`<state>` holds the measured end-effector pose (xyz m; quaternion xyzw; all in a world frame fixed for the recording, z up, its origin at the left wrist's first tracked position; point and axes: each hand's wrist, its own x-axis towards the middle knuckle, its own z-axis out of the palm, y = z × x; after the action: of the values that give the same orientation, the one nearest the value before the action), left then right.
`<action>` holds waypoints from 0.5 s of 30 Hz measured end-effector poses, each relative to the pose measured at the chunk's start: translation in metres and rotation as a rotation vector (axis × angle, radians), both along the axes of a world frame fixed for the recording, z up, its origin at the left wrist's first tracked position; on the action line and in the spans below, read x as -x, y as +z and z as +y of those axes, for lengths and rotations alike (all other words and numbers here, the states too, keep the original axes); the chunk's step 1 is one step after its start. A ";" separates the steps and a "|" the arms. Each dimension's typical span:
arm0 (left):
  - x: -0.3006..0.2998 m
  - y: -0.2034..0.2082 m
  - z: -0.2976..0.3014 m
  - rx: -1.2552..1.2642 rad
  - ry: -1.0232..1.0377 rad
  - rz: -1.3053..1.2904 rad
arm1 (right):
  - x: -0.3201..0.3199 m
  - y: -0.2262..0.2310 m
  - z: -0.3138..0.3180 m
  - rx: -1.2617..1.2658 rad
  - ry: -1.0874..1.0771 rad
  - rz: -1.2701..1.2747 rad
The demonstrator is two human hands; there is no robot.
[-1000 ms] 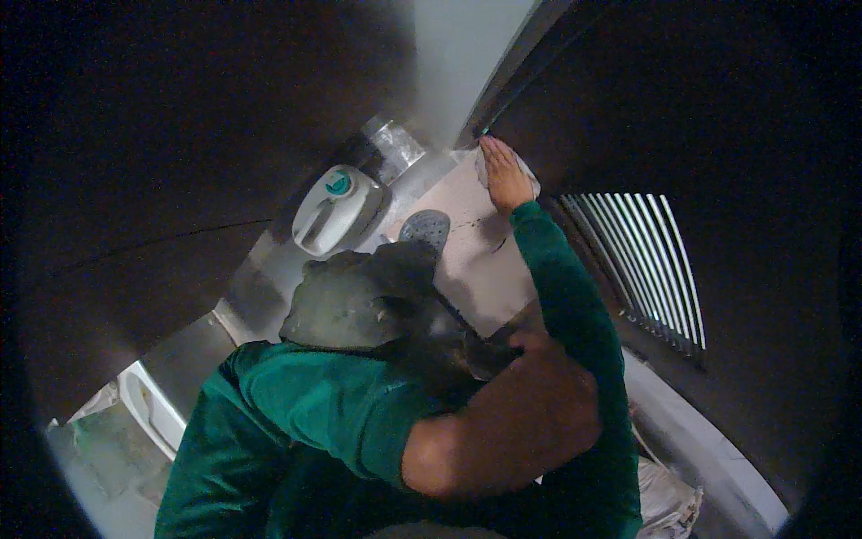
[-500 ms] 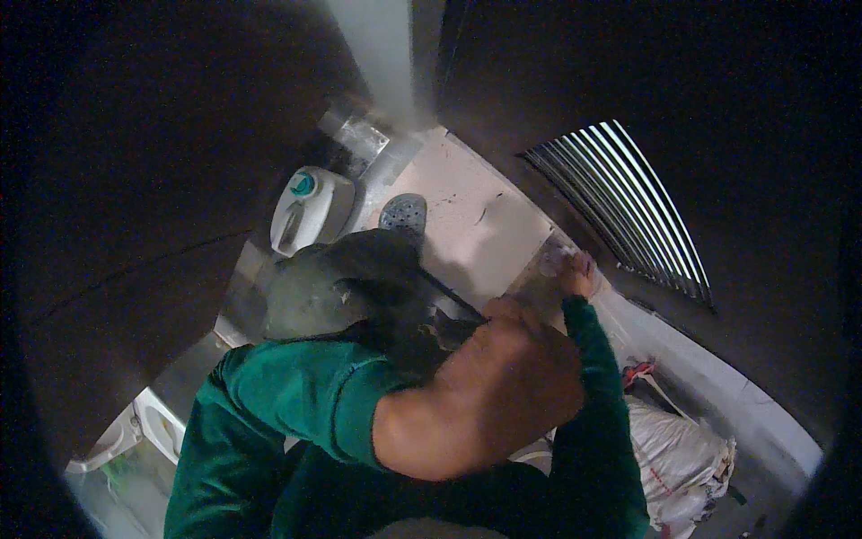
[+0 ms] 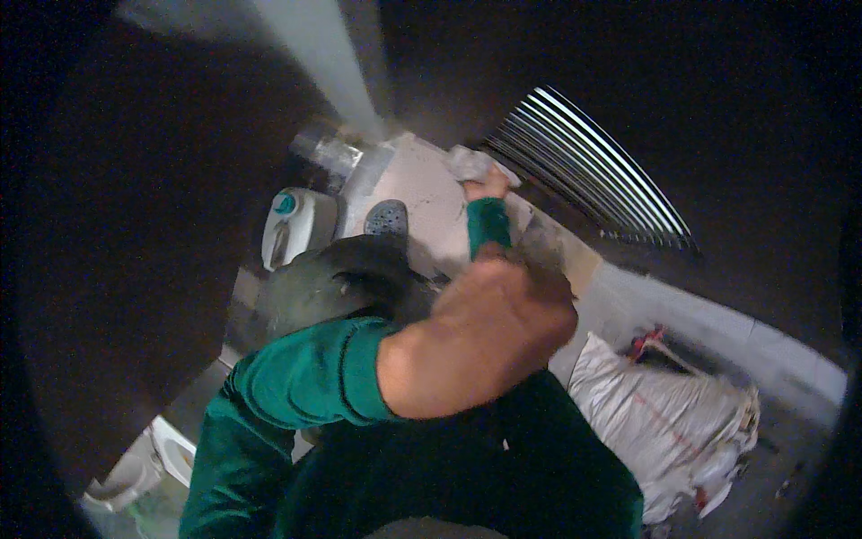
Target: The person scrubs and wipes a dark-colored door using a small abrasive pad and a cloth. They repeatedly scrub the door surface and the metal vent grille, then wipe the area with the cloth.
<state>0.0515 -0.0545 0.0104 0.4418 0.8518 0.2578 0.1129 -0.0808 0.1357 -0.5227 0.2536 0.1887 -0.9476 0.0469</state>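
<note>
My left hand (image 3: 476, 332), its green sleeve coming from the lower left, is a closed fist in front of my body; what it holds, if anything, is hidden behind the fingers. Farther off, my right hand (image 3: 488, 185) is stretched out past it and closes on a crumpled white cloth (image 3: 469, 163). The cloth lies against the far right edge of a pale pinkish surface (image 3: 431, 189). A grey perforated clog-like toe (image 3: 386, 218) rests on that surface, left of the right arm. Beside my left forearm is a rounded grey-green cloth shape (image 3: 328, 280), perhaps a knee.
A white jug with a teal cap (image 3: 301, 229) stands at the left. Behind it is a shiny metallic object (image 3: 337, 154). Bright slats (image 3: 593, 166) line the dark right side. A white woven sack (image 3: 669, 422) lies at the lower right, near a low pale ledge (image 3: 745, 337).
My right hand has moved from the right edge farther away and left, and the white cloth now shows in it. My left fist has shifted slightly up. The whole view has shifted.
</note>
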 end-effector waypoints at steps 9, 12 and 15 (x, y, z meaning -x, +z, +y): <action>0.006 0.000 0.012 0.109 -0.008 0.019 | -0.149 0.138 0.189 -0.423 -0.365 -0.202; 0.008 -0.002 0.018 0.044 -0.012 0.085 | -0.199 0.184 0.212 -0.697 -0.486 -0.247; 0.007 -0.003 0.031 0.024 -0.013 0.113 | -0.229 0.179 0.199 -1.021 -0.466 -0.278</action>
<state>0.0443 -0.0237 0.0074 0.4599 0.8570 0.2212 0.0715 0.1478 0.3352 -0.3432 0.4011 0.5533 -0.6795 -0.2669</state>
